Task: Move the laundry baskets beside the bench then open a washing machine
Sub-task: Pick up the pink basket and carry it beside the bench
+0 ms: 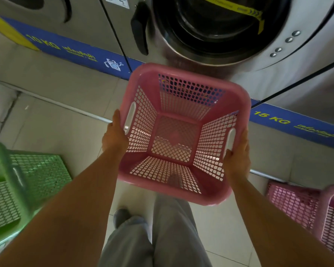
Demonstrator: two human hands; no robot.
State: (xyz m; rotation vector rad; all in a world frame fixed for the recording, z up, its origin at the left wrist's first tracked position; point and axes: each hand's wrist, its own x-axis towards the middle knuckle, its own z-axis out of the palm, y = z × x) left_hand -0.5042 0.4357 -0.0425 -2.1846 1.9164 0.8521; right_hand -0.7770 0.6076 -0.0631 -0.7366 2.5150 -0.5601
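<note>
Left hand: the left hand [115, 136] presses flat against the outer left wall of the pink basket [181, 105], just below its rim, fingers pointing up beside the slotted handle; closed onto the basket wall.
Right hand: the right hand [237, 157] clamps the basket's right rim by the other handle slot, thumb on the inside edge, fingers wrapped outside and hidden.
Arms: both forearms reach forward and slightly inward from the bottom corners, bare, roughly level with each other.
Held basket: the pink basket hangs between the hands, clear of the floor, mouth tipped toward the camera; nothing lies inside it.
Below the hands: grey trousers [173, 228] and one dark shoe [121, 216] on pale floor tiles [66, 93]; open floor lies left of the left hand.
Beyond the hands: the washing machine [277, 60] stands straight ahead, its round door [218, 22] close above the basket's far rim, a black handle [140, 26] at its left; whether the door is latched is hard to judge.
Left of the left hand: a green basket [17, 182] sits low, cut off by the frame edge.
Right of the right hand: a second pink basket [316, 209] on the floor, partly cut off.
Base strip: a blue band [75, 50] runs under the machines, text blurred.
</note>
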